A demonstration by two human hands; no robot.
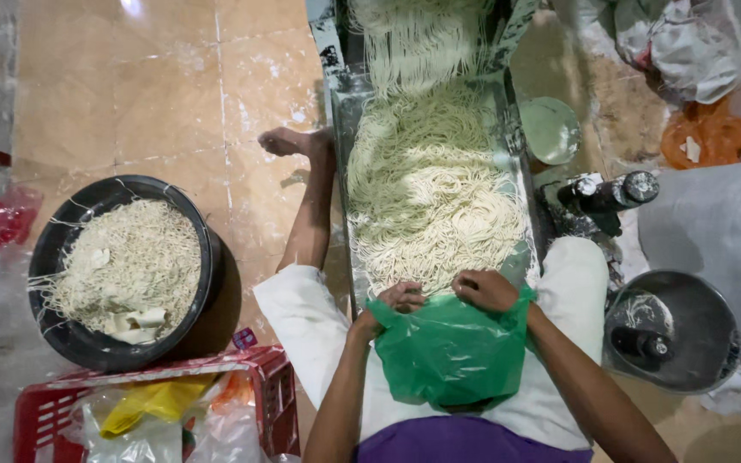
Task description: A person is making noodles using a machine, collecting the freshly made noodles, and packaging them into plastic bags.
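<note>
**Both hands at the mouth of a green bag, at the near end of a noodle tray**

I look down from the head camera on a seated person's lap. A green plastic bag (pixel 452 351) lies across the thighs, its open edge lifted to the near end of a long metal tray (pixel 342 111) that runs away from me between the legs. The tray is heaped with pale fresh noodles (pixel 430 184), and more strands hang down into it at the far end.

I find the left hand (pixel 398 300) closed, its fingers curled and pinching the bag's rim on the left side. The right hand (pixel 484 290) is likewise curled, knuckles up, gripping the rim on the right and touching the nearest noodles. I cannot tell whether either hand also holds strands inside its grip.

To the left, on the tiled floor, stands a black bucket (pixel 66 334) filled with thinner noodle scraps and a few flat dough pieces. Just in front of it sits a red plastic crate (pixel 255 386) holding clear and yellow bags. To the right I note a steel bowl (pixel 696 343) with a dark bottle lying in it, and beyond it a small pale green lid (pixel 549 129) beside the tray.
</note>
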